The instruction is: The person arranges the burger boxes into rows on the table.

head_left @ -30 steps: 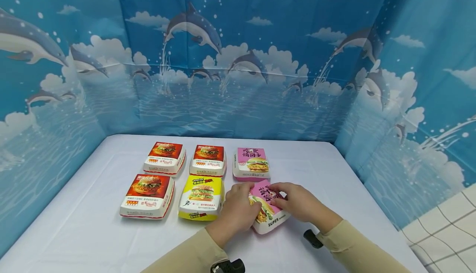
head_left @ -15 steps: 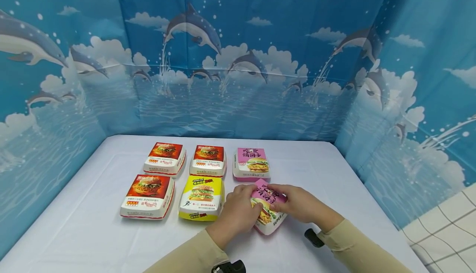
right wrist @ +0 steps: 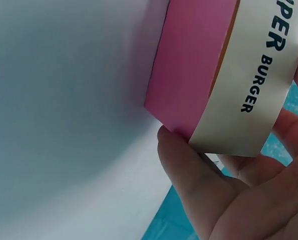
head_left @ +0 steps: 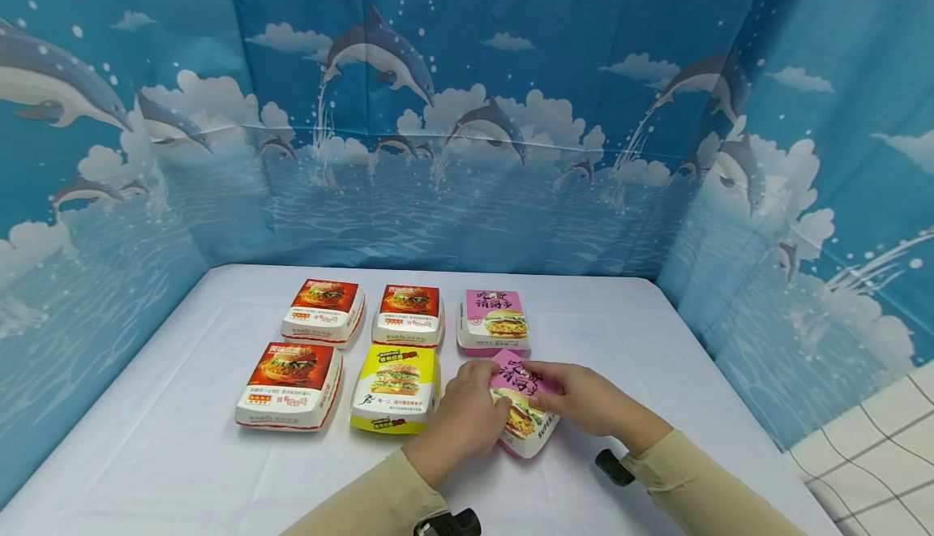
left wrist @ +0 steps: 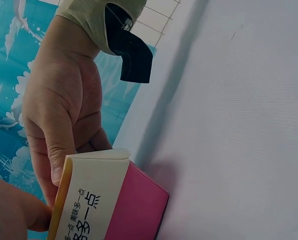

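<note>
A pink-and-white burger box [head_left: 520, 430] stands at a slant near the table's front, between both hands. My left hand [head_left: 461, 416] grips its left side, the thumb lying on the lid. From the right my right hand [head_left: 598, 402] holds the opposite side, also with its thumb on top. In the left wrist view the box wall [left wrist: 91, 205] shows dark lettering above a pink lower half. The right wrist view shows the lettered end of the box [right wrist: 239, 100], with right-hand fingertips [right wrist: 169, 142] at its lower corner. The lid is down.
Another pink burger box [head_left: 494, 323] lies just behind the held one. To the left are a yellow burger box [head_left: 396, 390] and three red-and-white burger boxes [head_left: 290, 382]. A white cloth covers the table [head_left: 160, 471]; a blue dolphin curtain [head_left: 467, 220] surrounds its back and sides.
The held burger box has turned slightly counterclockwise, its lettered end now facing more to the right. My right hand has shifted a little left with it. The other boxes stay put.
</note>
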Tool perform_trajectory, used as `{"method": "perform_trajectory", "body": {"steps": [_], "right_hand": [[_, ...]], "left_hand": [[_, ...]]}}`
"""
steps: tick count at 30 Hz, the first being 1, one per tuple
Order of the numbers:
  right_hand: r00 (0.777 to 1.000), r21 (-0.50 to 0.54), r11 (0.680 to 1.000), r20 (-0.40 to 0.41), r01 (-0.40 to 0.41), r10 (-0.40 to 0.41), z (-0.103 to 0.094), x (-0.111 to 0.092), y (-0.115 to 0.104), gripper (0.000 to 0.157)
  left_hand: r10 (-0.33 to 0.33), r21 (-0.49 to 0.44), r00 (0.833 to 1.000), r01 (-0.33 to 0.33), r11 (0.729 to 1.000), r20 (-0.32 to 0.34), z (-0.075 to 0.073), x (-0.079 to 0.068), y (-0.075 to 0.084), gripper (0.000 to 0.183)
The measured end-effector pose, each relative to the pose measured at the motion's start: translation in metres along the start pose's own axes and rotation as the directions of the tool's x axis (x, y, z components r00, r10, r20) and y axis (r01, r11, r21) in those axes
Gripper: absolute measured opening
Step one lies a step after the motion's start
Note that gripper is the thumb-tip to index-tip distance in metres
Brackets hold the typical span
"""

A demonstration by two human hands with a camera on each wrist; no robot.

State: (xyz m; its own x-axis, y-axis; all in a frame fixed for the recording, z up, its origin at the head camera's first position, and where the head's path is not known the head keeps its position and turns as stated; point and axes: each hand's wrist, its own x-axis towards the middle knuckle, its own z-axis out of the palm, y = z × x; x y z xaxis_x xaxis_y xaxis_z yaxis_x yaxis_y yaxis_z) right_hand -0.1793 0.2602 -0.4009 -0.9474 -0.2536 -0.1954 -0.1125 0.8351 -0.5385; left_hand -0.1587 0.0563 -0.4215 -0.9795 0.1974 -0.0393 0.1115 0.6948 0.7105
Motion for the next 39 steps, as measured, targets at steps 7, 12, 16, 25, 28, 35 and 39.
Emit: {"method": "perform_trajectory", "body": {"steps": [7, 12, 16, 25, 28, 35, 39], "right_hand": [[0.998, -0.072, 0.997, -0.069, -0.018, 0.013, 0.0, -0.002, -0.008, 0.056], [0.987, -0.147, 0.987, -0.155, -0.062, 0.039, 0.001, -0.003, -0.017, 0.047], [0.991, -0.084, 0.994, -0.119, -0.064, 0.054, 0.003, -0.004, -0.018, 0.058], [0.997, 0.007, 0.999, -0.049, -0.054, 0.054, 0.001, -0.001, -0.013, 0.075], [0.995, 0.026, 0.996, -0.061, -0.082, 0.084, 0.002, 0.0, -0.012, 0.073], [0.991, 0.01, 0.991, -0.037, -0.13, 0.131, 0.003, -0.001, -0.012, 0.073], [0.997, 0.02, 0.996, 0.003, -0.084, 0.084, 0.004, -0.002, -0.01, 0.08]], "left_hand": [[0.013, 0.029, 1.0, -0.013, 1.0, -0.003, 0.0, 0.001, -0.001, 0.055], [-0.015, 0.058, 1.0, 0.017, 0.998, -0.026, 0.001, 0.002, 0.0, 0.057], [-0.027, 0.071, 0.999, 0.03, 0.997, -0.042, 0.001, 0.001, 0.002, 0.058], [-0.044, 0.025, 0.999, 0.044, 0.999, -0.014, 0.001, 0.0, 0.002, 0.058], [-0.052, 0.025, 0.999, 0.053, 0.998, -0.014, 0.002, 0.0, 0.001, 0.058], [-0.069, 0.039, 0.998, 0.07, 0.997, -0.013, 0.004, 0.001, 0.0, 0.068], [-0.075, 0.033, 0.997, 0.075, 0.997, 0.001, 0.004, 0.001, 0.001, 0.074]]}}
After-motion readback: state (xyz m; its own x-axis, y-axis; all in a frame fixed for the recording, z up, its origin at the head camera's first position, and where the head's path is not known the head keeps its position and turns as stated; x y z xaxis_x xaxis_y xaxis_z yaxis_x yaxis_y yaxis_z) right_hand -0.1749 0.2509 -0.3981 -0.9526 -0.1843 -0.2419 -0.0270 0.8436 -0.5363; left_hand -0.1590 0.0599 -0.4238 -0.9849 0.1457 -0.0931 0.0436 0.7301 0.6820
